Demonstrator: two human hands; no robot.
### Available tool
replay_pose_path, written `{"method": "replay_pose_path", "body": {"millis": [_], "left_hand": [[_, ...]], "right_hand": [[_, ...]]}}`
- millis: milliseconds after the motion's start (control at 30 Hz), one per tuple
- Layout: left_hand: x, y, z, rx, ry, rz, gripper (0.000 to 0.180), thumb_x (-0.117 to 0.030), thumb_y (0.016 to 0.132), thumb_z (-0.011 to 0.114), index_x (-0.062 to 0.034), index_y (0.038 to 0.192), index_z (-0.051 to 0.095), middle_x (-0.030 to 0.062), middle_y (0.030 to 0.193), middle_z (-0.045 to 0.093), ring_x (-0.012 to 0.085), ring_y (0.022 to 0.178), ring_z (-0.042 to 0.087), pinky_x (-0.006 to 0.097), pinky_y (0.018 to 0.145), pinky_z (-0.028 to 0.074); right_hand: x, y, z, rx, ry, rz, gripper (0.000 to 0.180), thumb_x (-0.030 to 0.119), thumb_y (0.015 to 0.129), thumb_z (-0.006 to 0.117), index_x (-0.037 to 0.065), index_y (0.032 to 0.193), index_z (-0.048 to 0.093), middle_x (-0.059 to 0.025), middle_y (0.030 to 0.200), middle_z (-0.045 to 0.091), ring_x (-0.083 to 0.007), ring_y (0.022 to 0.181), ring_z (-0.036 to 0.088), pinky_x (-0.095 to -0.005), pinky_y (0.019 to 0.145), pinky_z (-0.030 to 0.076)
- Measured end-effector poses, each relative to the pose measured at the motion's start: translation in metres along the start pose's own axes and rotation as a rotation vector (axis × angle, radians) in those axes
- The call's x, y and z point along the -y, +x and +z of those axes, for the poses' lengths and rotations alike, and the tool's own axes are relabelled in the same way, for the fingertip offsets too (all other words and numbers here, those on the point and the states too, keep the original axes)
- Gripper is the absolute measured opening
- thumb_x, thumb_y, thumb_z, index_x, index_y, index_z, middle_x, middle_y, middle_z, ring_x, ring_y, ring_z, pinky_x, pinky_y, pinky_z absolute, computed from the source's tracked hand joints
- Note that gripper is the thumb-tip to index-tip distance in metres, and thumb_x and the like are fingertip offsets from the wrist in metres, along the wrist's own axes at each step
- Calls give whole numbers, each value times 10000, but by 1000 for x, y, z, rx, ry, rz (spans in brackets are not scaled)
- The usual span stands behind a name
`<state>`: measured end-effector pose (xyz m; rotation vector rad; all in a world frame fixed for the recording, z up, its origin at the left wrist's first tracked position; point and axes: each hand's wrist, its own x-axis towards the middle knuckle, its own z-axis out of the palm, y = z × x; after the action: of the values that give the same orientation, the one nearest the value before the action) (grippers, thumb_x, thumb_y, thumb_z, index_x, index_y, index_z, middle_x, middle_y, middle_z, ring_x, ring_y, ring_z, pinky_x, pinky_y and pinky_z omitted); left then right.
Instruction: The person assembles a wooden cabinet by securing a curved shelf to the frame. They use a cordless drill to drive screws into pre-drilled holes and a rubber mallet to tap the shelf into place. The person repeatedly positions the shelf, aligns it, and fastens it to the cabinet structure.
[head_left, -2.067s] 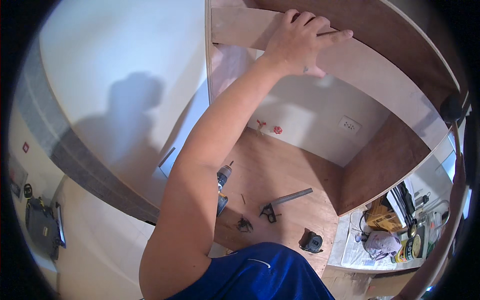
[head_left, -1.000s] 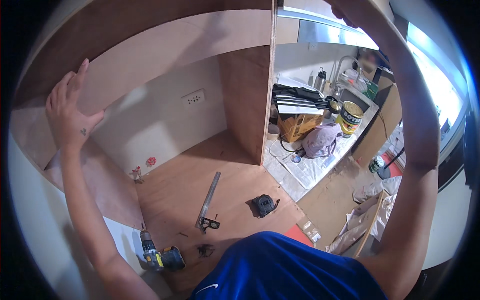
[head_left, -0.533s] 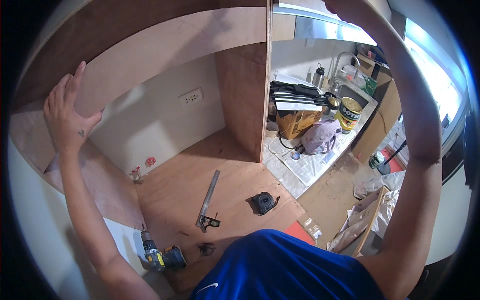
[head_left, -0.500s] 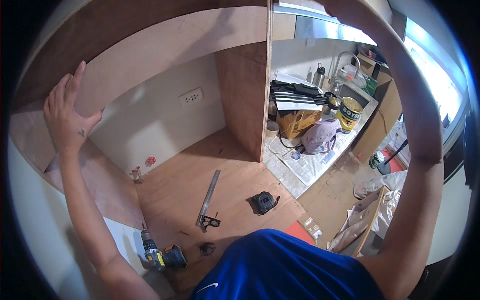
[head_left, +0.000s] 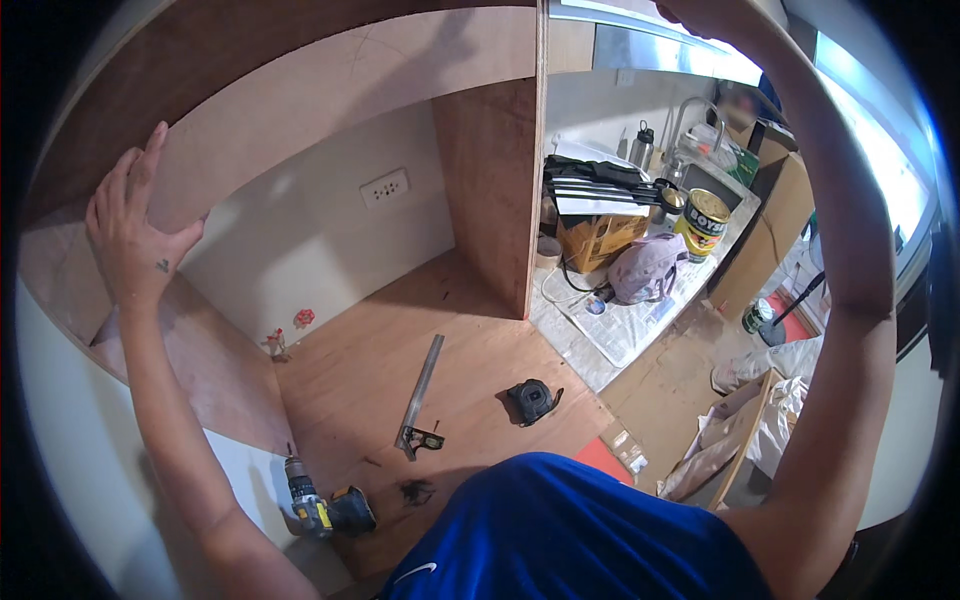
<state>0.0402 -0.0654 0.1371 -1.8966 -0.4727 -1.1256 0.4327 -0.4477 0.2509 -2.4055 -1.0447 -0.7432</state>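
My left hand (head_left: 140,225) lies with fingers stretched and thumb apart against the left end of a long plywood panel (head_left: 330,90), under the darker board above it. At the top edge, my raised right hand (head_left: 700,18) is partly cut off, near the upper cabinet; its fingers are mostly out of sight. An upright plywood divider (head_left: 488,190) stands below the panel's right part. On the plywood base (head_left: 350,370) lie a combination square (head_left: 420,400), a black tape measure (head_left: 532,402) and a yellow-and-black cordless drill (head_left: 325,508).
Right of the divider, a newspaper-covered counter (head_left: 590,350) holds a cardboard box (head_left: 598,240), a paint can (head_left: 703,222), a pale purple bag (head_left: 645,270) and a metal bottle (head_left: 642,148) near the sink (head_left: 735,200). A wall socket (head_left: 385,188) and red valve handle (head_left: 304,318) are behind the base.
The view has shifted slightly, and my right arm appears a little further right. My left hand keeps its place against the panel. The tools lie as before.
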Motion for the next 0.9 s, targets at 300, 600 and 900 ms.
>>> {"method": "replay_pose_path", "body": {"millis": [300,600,900], "left_hand": [[-6,5,9,-32,-12,4,1161,-191,517,935,-402,1553,457,48,1341,621,264,1248,590,465,1072,449],[-11,10,18,-42,-47,8,1171,-190,508,940,-401,1553,456,55,1334,621,267,1238,594,467,1074,450],[-15,7,27,-88,-127,-33,998,-323,508,966,-210,1429,599,108,1311,643,333,1247,573,488,1083,427]], "right_hand": [[-4,-9,-6,78,7,40,331,327,1052,540,73,1108,744,-27,656,603,-124,510,536,-311,465,452],[-22,-9,-5,-39,31,-94,362,361,1066,550,56,1089,743,-29,648,590,-113,520,541,-296,481,467],[-61,-32,23,-37,434,-155,344,369,1068,581,70,1198,692,97,675,454,-19,550,381,-224,489,299]]}}
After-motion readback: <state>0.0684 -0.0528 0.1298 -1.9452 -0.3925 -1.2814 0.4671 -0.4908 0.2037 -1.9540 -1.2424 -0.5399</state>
